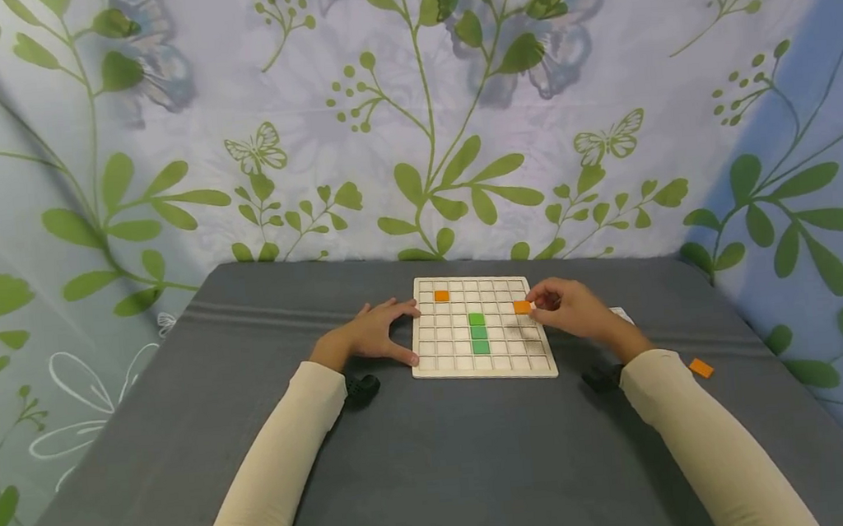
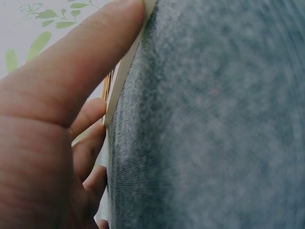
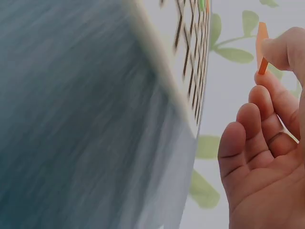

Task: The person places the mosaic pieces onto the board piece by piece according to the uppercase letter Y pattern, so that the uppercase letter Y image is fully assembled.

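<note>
On grey cloth, a grid board is steadied by the left hand while an orange tile is pinched by the right hand.

At the board's 9 o'clock edge the left hand is laid, thumb pressed against the near left corner and fingers curved onto the rim; nothing is grasped by it. In the left wrist view the thumb is seen flat along the board's side. At the board's 3 o'clock edge the tile is held between thumb and fingertips of the right hand, just over the right-hand cells; in the right wrist view it is seen edge-on, clear of the board. Three green tiles are set in a column at the board's centre, and a second orange piece lies toward 11 o'clock. A loose orange piece lies on the cloth at 4 o'clock, well apart from the board.
</note>
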`<state>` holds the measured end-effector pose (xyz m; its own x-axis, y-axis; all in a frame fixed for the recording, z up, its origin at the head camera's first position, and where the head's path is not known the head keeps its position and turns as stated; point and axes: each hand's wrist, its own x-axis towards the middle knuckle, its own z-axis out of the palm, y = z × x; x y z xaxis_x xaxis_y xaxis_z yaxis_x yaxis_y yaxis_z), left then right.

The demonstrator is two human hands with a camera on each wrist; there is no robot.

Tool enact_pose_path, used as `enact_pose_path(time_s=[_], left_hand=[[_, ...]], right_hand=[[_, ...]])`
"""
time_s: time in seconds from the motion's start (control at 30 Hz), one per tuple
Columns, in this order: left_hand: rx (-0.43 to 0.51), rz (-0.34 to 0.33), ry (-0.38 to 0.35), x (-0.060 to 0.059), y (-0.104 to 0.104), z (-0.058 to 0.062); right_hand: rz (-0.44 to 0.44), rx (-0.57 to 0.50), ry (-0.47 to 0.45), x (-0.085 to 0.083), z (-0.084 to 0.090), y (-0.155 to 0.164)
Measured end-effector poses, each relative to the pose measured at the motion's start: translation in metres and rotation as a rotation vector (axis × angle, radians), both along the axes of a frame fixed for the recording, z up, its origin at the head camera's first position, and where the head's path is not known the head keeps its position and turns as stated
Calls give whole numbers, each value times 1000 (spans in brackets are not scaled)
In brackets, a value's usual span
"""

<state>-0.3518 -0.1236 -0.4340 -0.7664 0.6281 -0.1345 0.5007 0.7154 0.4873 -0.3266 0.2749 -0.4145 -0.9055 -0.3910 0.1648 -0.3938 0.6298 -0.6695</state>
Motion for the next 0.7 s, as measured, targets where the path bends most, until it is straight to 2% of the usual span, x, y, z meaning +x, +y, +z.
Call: enact_pose_path(time_s=[0.23,0.43,0.7], left_hand=[[-6,-4,-23,-2,1,0],[-4,0,-18,-3,0,-3],[-13,11,-15,-3,3,-2]], right_hand=[[81,-6,-19,-29,2,-38],[110,-37,-57,-52,0,-73],[147,48,-107,-63,-6,-106]])
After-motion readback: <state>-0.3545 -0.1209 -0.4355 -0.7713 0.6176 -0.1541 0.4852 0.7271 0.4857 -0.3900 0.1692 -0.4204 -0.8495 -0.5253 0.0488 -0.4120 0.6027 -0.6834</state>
